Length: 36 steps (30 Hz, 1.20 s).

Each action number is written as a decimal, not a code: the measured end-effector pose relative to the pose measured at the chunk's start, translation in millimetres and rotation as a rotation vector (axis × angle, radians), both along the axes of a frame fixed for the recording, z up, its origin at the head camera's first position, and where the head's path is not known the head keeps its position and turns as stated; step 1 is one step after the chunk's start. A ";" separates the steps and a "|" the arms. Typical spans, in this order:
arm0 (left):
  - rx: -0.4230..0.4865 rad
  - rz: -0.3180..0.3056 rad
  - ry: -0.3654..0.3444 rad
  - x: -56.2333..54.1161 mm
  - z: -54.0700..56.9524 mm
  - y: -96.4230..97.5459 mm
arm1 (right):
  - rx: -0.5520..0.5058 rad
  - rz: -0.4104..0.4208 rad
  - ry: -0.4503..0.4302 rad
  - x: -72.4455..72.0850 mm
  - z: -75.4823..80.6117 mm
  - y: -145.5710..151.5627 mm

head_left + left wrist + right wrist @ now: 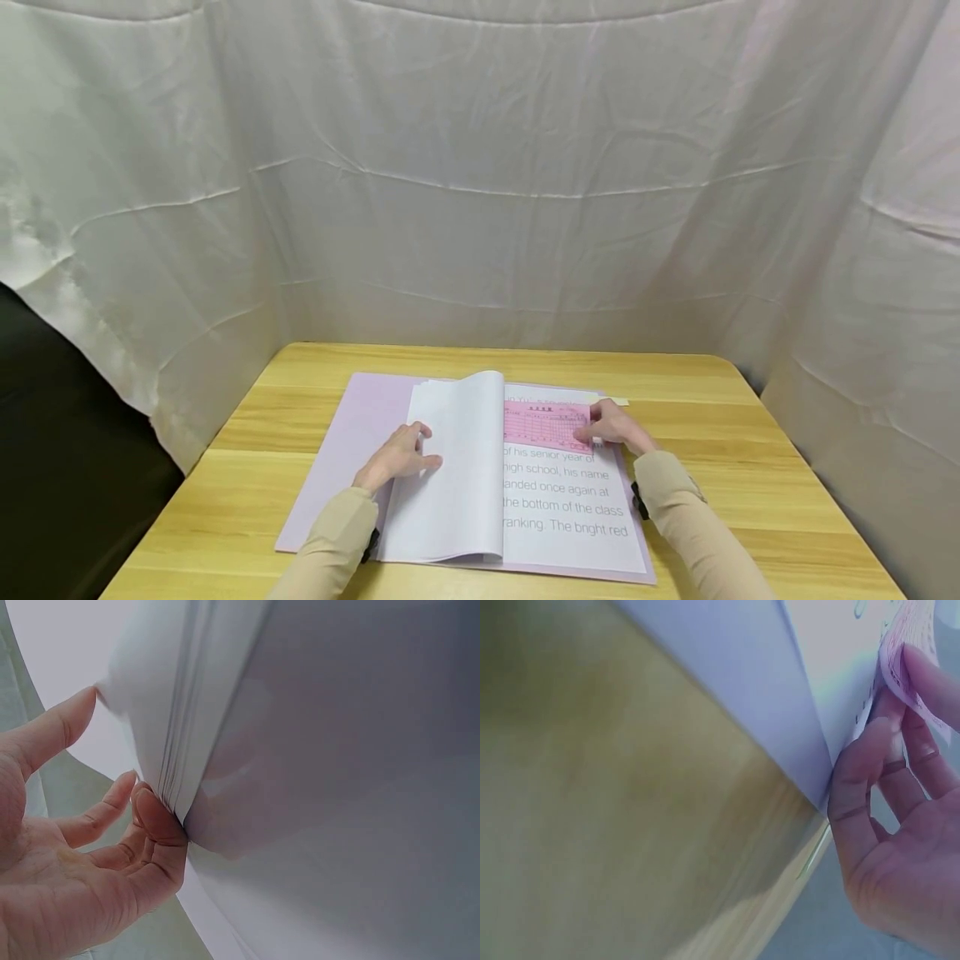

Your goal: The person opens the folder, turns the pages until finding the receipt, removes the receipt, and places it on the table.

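Observation:
A large lilac-covered book (337, 454) lies spread out on the table. My left hand (400, 457) rests on its turned-over white pages (461, 483), thumb and fingers spread apart; in the left wrist view, fingertips touch the stacked page edges (180, 727). A pink printed slip (543, 423) with a grid lies across the upper part of the right page (562, 550), which bears large printed text. My right hand (613, 425) pinches the slip's right end between thumb and fingers. In the right wrist view the slip (911, 652) bends at the thumb.
The wooden table (750, 467) extends around the book on all sides. A small pale yellow strip (619, 401) sticks out at the book's upper right. Light grey curtains (480, 208) hang behind and at both sides. Something black (67, 467) stands at the left.

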State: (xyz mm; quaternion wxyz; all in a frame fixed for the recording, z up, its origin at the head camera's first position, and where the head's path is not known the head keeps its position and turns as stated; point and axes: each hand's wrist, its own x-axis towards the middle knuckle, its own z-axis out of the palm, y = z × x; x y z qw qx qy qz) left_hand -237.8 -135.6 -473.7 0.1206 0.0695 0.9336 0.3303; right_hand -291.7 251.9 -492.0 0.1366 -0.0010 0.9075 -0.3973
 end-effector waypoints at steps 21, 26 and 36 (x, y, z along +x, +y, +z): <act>0.028 0.028 0.002 -0.9 0.6 1.6 | -0.332 -0.022 0.018 14.6 9.3 16.9; 0.044 0.039 0.037 0.1 2.0 2.0 | -0.437 -0.019 0.012 18.5 12.4 22.2; 0.107 0.029 0.131 1.0 7.9 12.1 | -0.588 -0.016 0.011 36.6 25.4 57.8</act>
